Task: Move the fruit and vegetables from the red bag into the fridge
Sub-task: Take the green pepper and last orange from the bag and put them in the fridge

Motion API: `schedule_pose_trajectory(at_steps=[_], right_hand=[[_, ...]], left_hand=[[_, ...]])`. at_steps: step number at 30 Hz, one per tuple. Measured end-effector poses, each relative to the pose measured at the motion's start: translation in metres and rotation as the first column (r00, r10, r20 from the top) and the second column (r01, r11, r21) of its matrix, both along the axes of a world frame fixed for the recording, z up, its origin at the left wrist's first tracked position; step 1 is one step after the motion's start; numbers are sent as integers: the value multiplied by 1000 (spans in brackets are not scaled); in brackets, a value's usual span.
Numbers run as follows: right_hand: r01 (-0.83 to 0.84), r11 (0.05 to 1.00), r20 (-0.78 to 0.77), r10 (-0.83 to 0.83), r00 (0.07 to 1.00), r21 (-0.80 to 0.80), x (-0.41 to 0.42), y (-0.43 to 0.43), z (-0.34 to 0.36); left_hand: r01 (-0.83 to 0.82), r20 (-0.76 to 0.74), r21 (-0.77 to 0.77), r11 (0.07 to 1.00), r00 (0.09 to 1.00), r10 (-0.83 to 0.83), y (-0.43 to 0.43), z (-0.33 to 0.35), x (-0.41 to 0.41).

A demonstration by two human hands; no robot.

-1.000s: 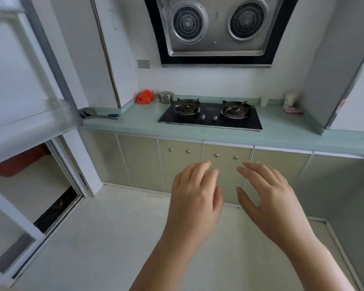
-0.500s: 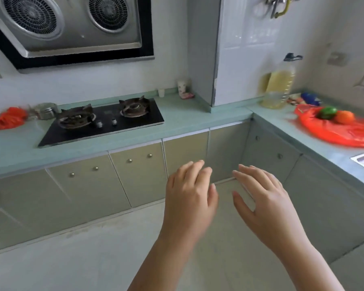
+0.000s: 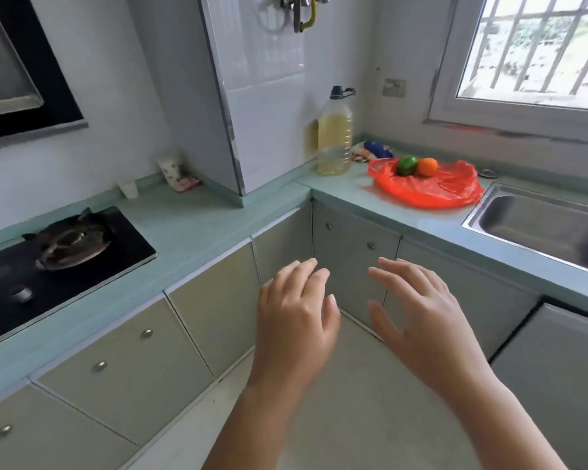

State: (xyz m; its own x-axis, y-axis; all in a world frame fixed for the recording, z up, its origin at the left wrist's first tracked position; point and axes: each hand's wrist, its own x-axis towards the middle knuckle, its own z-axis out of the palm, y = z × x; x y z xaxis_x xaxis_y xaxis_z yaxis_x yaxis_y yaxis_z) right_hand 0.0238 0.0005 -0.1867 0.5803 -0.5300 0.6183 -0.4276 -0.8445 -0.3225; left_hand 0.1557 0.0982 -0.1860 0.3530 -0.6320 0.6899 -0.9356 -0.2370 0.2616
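A red plastic bag point(image 3: 431, 189) lies flat on the pale green counter point(image 3: 350, 198) at the right, just left of the sink. On it sit a green fruit point(image 3: 406, 165) and an orange fruit point(image 3: 427, 166), side by side. My left hand point(image 3: 296, 320) and my right hand point(image 3: 418, 317) hover in front of the corner cabinets, well below and short of the bag. Both have relaxed, spread fingers and hold nothing. No fridge is in view.
A steel sink point(image 3: 537, 222) is set into the counter right of the bag. A large bottle of yellow oil point(image 3: 334, 137) stands behind the bag, with a blue and red packet point(image 3: 374, 151) beside it. A black gas hob point(image 3: 48, 256) is at the left.
The view has swung to the right, from the hob and an open white door to the corner counter. The red bag and the sink have come into view. Both hands stay empty and held out.
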Motion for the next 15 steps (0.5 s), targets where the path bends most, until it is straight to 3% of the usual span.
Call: schedule_pose_trajectory(at_steps=[7,15], right_hand=[[131,991,-33,-131,991,-1,32,-38,-8],[223,974,-22,-222,975,30,64,-122,-19]], left_hand=[[143,-109,68,987,985,-135,-44,-24,35],[211,-122,73,975,972,-202,-143,-35,76]])
